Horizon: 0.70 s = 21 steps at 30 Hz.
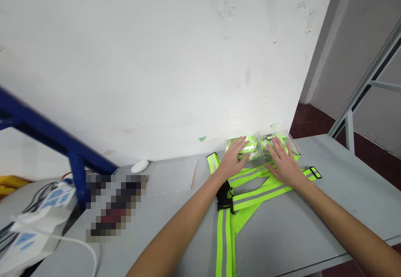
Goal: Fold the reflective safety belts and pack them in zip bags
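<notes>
Against the wall, two clear zip bags with folded neon-yellow reflective straps stand side by side. My left hand (233,158) lies with fingers outstretched on the left bag (251,143), and my right hand (284,160) rests likewise on the right bag (265,146). Below both hands a loose neon-yellow reflective harness (261,198) with grey stripes spreads over the grey table (282,231). Its black buckles (224,196) sit by my left wrist, and a black slider (315,172) marks a strap end right of my right hand. My fingers hide parts of the bags.
A flat clear zip bag (175,176) with a red seal lies left of my left arm, near a white oval object (140,166). A pixelated patch covers something further left. Beyond are a blue metal frame (56,133), white power strips (46,218) and a white cable (70,239).
</notes>
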Tool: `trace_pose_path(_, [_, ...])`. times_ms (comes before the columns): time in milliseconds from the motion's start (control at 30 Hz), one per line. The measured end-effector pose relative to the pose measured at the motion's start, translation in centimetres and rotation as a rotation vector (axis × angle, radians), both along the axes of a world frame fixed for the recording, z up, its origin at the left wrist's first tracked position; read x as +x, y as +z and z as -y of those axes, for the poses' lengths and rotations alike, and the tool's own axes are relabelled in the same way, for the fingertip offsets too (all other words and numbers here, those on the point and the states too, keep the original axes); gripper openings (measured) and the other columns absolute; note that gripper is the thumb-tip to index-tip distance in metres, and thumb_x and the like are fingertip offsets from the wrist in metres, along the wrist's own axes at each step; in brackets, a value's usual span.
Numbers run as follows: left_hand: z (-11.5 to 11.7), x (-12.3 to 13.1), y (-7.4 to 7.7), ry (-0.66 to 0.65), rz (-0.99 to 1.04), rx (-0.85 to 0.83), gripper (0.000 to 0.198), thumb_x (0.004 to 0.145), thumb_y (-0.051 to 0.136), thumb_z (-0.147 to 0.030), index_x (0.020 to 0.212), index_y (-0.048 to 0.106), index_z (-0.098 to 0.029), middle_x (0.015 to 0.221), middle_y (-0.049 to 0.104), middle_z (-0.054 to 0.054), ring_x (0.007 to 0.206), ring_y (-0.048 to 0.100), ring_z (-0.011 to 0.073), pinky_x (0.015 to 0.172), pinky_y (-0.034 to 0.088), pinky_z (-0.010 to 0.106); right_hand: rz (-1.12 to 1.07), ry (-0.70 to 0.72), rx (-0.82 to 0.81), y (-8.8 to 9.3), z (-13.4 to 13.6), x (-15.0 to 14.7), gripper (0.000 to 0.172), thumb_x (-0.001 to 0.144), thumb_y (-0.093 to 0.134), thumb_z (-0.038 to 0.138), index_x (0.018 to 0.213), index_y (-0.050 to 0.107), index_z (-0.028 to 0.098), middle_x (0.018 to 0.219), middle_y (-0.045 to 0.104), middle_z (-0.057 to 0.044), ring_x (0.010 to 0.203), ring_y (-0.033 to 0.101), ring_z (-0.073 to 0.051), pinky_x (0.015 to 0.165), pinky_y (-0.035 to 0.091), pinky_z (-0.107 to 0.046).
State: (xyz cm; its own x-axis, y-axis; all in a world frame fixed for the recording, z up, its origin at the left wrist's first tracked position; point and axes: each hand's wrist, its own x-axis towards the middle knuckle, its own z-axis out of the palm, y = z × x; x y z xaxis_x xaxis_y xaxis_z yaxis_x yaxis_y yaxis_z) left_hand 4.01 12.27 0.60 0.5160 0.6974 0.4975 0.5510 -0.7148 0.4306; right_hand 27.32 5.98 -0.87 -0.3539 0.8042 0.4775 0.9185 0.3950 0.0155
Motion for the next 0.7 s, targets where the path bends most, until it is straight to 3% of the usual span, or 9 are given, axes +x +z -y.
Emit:
trace_pose_path(67, [1.5, -3.0, 0.2, 0.089, 0.226, 0.016, 0.031, 0.096, 0.039, -0.033, 0.117, 0.059, -0.021, 0.122, 0.062, 0.008, 0.117, 0.055, 0.0204, 0.100, 0.043, 0.036, -0.007, 0.182, -0.052, 0.4, 2.5, -2.9, 0.066, 0.094, 0.043, 0.037, 0.151, 0.019, 0.014, 0.158, 0.016, -0.019, 0.146, 0.012, -0.030, 0.113, 0.021, -0.056])
trace_pose_path(133, [3.4, -6.0, -0.4, 0.219, 0.316, -0.022, 0.025, 0.094, 0.040, -0.029, 0.098, 0.062, -0.019, 0.096, 0.067, 0.005, 0.090, 0.062, 0.0175, 0.083, 0.049, 0.031, 0.011, 0.405, -0.172, 0.6, 5.3, -5.7, 0.062, 0.093, 0.043, 0.031, 0.150, 0.023, 0.016, 0.158, 0.018, -0.017, 0.145, 0.016, -0.026, 0.113, 0.026, -0.050])
trace_pose_path(200, [5.4, -8.4, -1.4, 0.287, 0.244, -0.147, 0.024, 0.093, 0.039, -0.027, 0.091, 0.061, -0.018, 0.080, 0.065, 0.002, 0.072, 0.059, 0.0151, 0.069, 0.048, 0.028, 0.059, 0.628, -0.324, 0.7, 7.9, -7.9, 0.064, 0.089, 0.045, 0.021, 0.149, 0.025, 0.018, 0.158, 0.020, -0.013, 0.145, 0.018, -0.024, 0.113, 0.026, -0.046])
trace_pose_path(267, [7.1, -9.9, -2.3, 0.263, 0.109, -0.282, 0.025, 0.093, 0.038, -0.027, 0.090, 0.061, -0.018, 0.073, 0.063, 0.000, 0.064, 0.056, 0.0140, 0.063, 0.045, 0.026, 0.083, 0.770, -0.451, 0.6, 9.8, -9.5, 0.070, 0.082, 0.047, 0.015, 0.149, 0.027, 0.021, 0.156, 0.026, -0.010, 0.145, 0.020, -0.024, 0.115, 0.020, -0.048])
trace_pose_path(367, [8.9, -10.2, -3.0, 0.214, 0.000, -0.349, 0.027, 0.094, 0.041, -0.034, 0.092, 0.063, -0.019, 0.076, 0.064, 0.001, 0.071, 0.058, 0.0161, 0.068, 0.046, 0.028, 0.054, 0.780, -0.553, 0.1, 11.1, -10.9, 0.074, 0.074, 0.048, 0.011, 0.146, 0.034, 0.024, 0.151, 0.038, -0.006, 0.144, 0.023, -0.023, 0.117, 0.009, -0.051])
trace_pose_path(433, [9.6, -9.5, -3.3, 0.238, -0.033, -0.316, 0.031, 0.092, 0.046, -0.041, 0.107, 0.062, -0.019, 0.093, 0.066, 0.006, 0.089, 0.058, 0.0213, 0.080, 0.046, 0.033, 0.037, 0.717, -0.558, -0.4, 11.5, -11.5, 0.072, 0.073, 0.048, 0.009, 0.143, 0.039, 0.025, 0.150, 0.041, -0.006, 0.143, 0.025, -0.023, 0.117, 0.007, -0.051])
trace_pose_path(567, [10.2, -8.3, -3.6, 0.348, -0.266, -0.211, 0.047, 0.091, 0.045, -0.051, 0.133, 0.052, -0.030, 0.136, 0.049, 0.012, 0.120, 0.044, 0.0327, 0.096, 0.037, 0.051, 0.101, 0.591, -0.488, -1.0, 12.8, -12.3, 0.069, 0.077, 0.043, 0.003, 0.144, 0.038, 0.020, 0.151, 0.038, -0.012, 0.142, 0.026, -0.027, 0.115, 0.012, -0.054])
trace_pose_path(700, [9.9, -8.1, -4.1, 0.386, -0.377, -0.241, 0.050, 0.093, 0.033, -0.058, 0.136, 0.049, -0.038, 0.151, 0.033, 0.009, 0.131, 0.035, 0.0365, 0.102, 0.026, 0.061, 0.155, 0.593, -0.478, 0.2, 15.3, -13.2, 0.072, 0.076, 0.047, 0.004, 0.145, 0.035, 0.021, 0.153, 0.034, -0.012, 0.141, 0.029, -0.029, 0.112, 0.021, -0.051])
